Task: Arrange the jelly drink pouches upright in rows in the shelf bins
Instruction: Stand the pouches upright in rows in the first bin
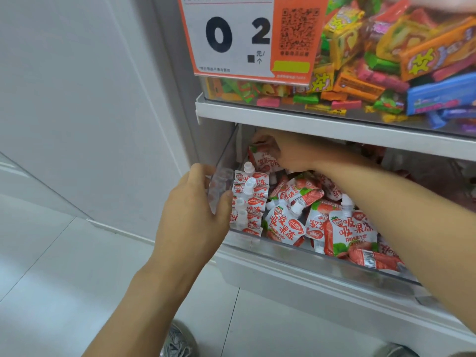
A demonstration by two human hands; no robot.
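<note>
Right hand (280, 153) reaches deep into the bin (283, 249), fingers pinching a pouch (261, 158) at the back-left end of the upright row (247, 202), while left hand (195, 212) grips the bin's left wall, loose pouches (342, 228) lying flat rightward.

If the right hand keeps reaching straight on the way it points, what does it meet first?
The right hand grips a red-and-white strawberry jelly pouch and points toward the back left corner. Going on, it would probably meet the clear plastic bin's side wall or rear; depth is unclear.
</note>
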